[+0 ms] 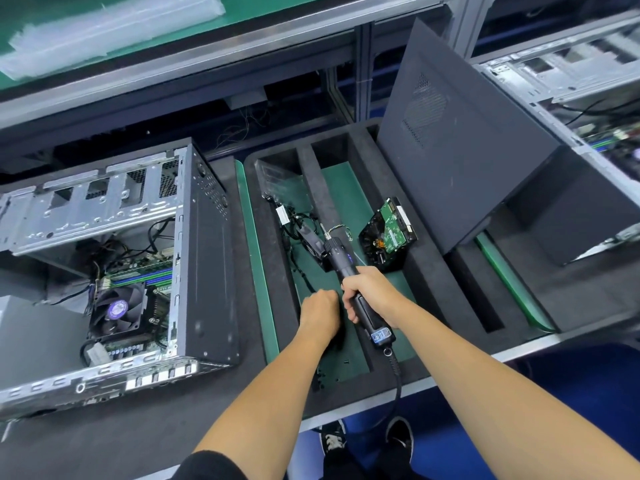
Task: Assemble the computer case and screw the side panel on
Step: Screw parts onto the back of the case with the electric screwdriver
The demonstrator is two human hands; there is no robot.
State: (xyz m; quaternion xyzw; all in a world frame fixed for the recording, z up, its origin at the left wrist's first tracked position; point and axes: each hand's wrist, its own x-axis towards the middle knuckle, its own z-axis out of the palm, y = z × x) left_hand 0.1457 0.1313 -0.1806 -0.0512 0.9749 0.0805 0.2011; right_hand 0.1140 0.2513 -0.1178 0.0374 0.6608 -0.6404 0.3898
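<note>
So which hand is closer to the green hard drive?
Right. The right hand grips the electric screwdriver just below the hard drive. The left hand is curled over the tray floor, farther left and lower.

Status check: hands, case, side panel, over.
Right hand grips electric screwdriver. Left hand curled over foam tray, contents hidden. Computer case open; side panel leaning, not fitted.
</note>
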